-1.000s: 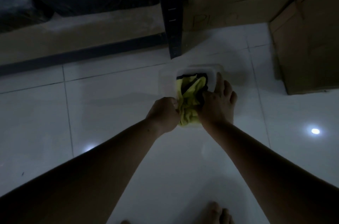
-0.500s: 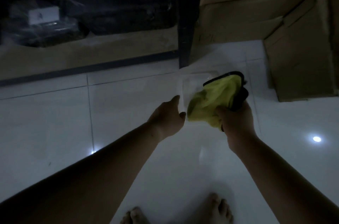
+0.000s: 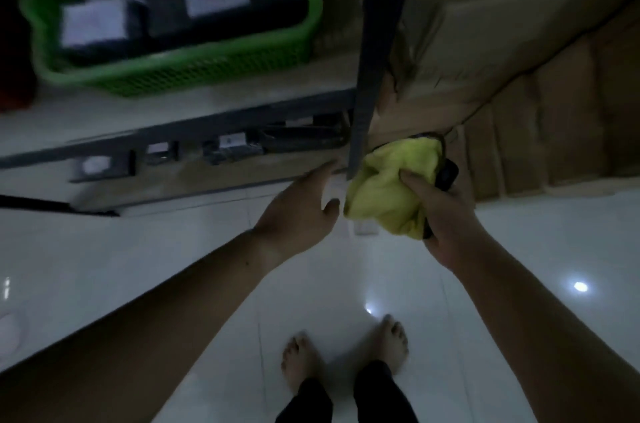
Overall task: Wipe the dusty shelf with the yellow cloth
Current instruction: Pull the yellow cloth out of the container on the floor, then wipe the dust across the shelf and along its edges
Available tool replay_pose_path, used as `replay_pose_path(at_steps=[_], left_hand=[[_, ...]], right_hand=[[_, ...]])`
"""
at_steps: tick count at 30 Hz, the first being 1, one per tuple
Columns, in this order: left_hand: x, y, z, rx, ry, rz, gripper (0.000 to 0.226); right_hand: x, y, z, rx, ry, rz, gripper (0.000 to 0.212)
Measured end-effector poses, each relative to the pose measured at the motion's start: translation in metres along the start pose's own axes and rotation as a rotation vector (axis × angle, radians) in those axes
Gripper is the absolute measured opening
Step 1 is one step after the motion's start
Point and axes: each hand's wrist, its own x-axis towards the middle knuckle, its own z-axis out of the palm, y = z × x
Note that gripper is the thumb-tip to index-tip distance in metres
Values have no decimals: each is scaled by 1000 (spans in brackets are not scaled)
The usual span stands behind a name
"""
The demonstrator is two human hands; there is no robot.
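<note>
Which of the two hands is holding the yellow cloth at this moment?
The right hand: it grips the bunched yellow cloth, while the left hand is open beside it and holds nothing.

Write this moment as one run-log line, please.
right hand: holds yellow cloth | left hand: open, empty | shelf: not yet wiped

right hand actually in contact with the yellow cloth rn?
Touching. The head view shows the right hand gripping the bunched yellow cloth, with its fingers curled round the folds.
</note>
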Motion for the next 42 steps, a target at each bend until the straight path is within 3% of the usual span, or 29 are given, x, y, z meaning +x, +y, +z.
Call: replay_pose_path(at_steps=[2, 6, 10, 16, 21, 27, 30, 33, 37, 40, 42], left_hand=[[-34, 20, -35, -6, 48, 26, 67], [-127, 75, -124, -10, 134, 103, 66], [-195, 117, -194, -20, 255, 183, 65], [-260, 148, -304, 78, 491, 342, 63], [-278, 148, -382, 178, 629, 381, 58], [-259, 126, -421, 307, 641, 355, 57], [-240, 101, -420, 429, 598, 334, 55], [-222, 76, -418, 553, 580, 344, 55], [-195, 63, -428, 831, 698, 485, 48], [-175, 75, -436, 910, 684, 581, 46], [-167, 86, -434, 886, 666, 643, 39]], right_hand=[[-35, -30, 15, -32, 47, -37, 22], [-136, -111, 58, -46, 54, -79, 43], [-220, -170, 98, -33, -3, -162, 22], [-306, -231, 166, -104, -43, -265, 19], [-336, -267, 205, -111, -33, -365, 10], [-341, -305, 229, 120, -162, -202, 47], [-332, -315, 230, -4, -230, -211, 34], [-320, -330, 234, -278, -203, -422, 33], [-307, -359, 259, -732, -62, -930, 36], [-289, -386, 283, -802, 57, -1193, 11], [-276, -405, 290, -938, 248, -1247, 28]])
